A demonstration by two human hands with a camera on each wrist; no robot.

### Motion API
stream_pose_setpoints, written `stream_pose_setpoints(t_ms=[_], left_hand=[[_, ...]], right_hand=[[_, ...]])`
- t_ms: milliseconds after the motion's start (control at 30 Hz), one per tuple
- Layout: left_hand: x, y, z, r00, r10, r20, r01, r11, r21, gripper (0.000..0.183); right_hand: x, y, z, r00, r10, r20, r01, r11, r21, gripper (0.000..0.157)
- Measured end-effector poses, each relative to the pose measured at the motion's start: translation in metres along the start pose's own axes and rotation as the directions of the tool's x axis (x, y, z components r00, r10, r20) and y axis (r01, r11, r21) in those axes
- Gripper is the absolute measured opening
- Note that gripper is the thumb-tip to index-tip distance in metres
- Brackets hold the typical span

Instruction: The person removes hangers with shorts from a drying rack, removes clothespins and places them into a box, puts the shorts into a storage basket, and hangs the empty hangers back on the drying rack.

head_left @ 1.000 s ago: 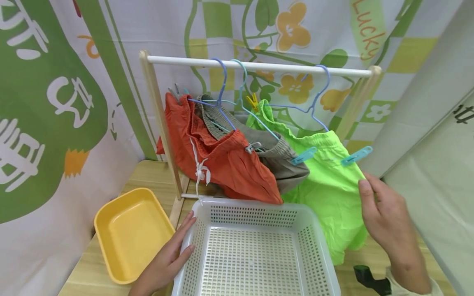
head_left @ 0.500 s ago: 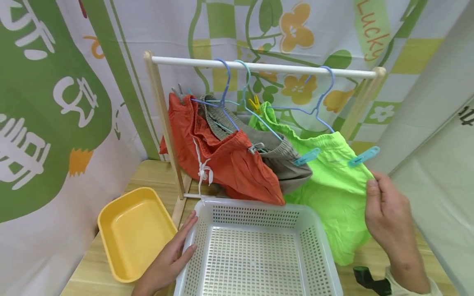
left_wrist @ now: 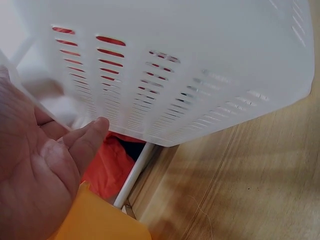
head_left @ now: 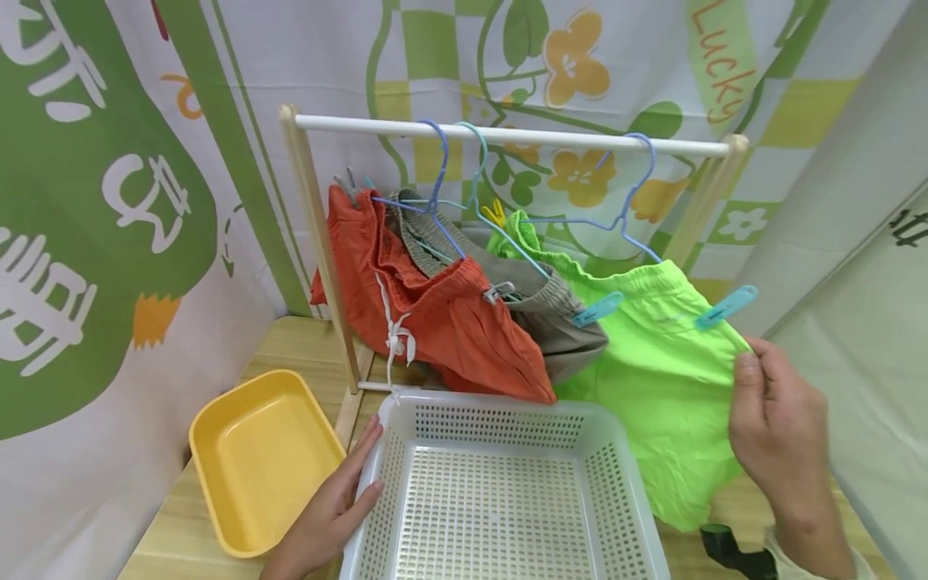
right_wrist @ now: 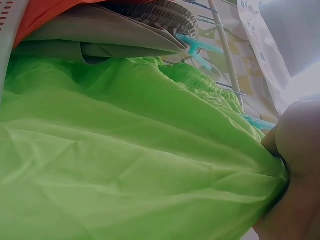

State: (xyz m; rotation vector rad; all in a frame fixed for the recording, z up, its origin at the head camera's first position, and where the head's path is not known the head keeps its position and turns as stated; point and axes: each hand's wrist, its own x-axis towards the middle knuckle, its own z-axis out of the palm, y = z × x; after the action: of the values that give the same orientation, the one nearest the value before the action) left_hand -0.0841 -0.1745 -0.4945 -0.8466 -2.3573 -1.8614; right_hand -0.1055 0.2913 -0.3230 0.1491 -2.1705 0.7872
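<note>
In the head view, my right hand (head_left: 781,415) pinches the right side edge of the bright green shorts (head_left: 652,387) between thumb and fingers, drawing the cloth taut. The right wrist view shows the green cloth (right_wrist: 135,150) creased toward that grip. A blue hanger (head_left: 623,221) carries these shorts, with a teal clothespin (head_left: 727,308) and a yellow clothespin (head_left: 496,213) at the waistband. My left hand (head_left: 326,503) rests at the left rim of a white perforated basket (head_left: 493,499), its fingers extended along the outer wall (left_wrist: 165,65).
Red shorts (head_left: 442,322) and grey shorts (head_left: 573,346) hang to the left on the rack with the white rail (head_left: 529,133). A yellow tray (head_left: 264,463) stands left of the basket on the wooden table (head_left: 163,524). Printed curtains (head_left: 319,48) enclose the back and sides.
My right hand has moved to the right, pulling the green shorts' edge outward and spreading the cloth; the teal clothespin shifted right with it. My left hand stays at the basket.
</note>
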Motion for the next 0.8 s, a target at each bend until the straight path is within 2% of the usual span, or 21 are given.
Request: stream_pose_setpoints(t_ms=[200,433,633,800], left_hand=[[-0.002,0.002,0.000,1.000,0.001,-0.009,-0.001,1.000,0.020,0.066],[-0.002,0.002,0.000,0.999,-0.028,-0.020,0.029,0.999,0.045,0.066],[-0.001,0.003,0.000,0.999,-0.029,-0.023,0.031,0.998,0.061,0.065],[-0.001,0.004,0.000,0.999,-0.026,-0.026,0.028,0.997,0.069,0.065]], right_hand=[[0.002,0.002,-0.005,0.999,-0.028,-0.042,0.027,0.999,-0.019,0.029],[0.006,0.001,-0.009,0.995,0.044,-0.086,-0.049,0.997,-0.058,0.030],[0.010,0.006,-0.012,0.987,0.026,-0.157,-0.032,0.999,-0.040,0.033],[0.013,0.005,-0.020,0.979,0.070,-0.189,-0.087,0.993,-0.081,0.034]])
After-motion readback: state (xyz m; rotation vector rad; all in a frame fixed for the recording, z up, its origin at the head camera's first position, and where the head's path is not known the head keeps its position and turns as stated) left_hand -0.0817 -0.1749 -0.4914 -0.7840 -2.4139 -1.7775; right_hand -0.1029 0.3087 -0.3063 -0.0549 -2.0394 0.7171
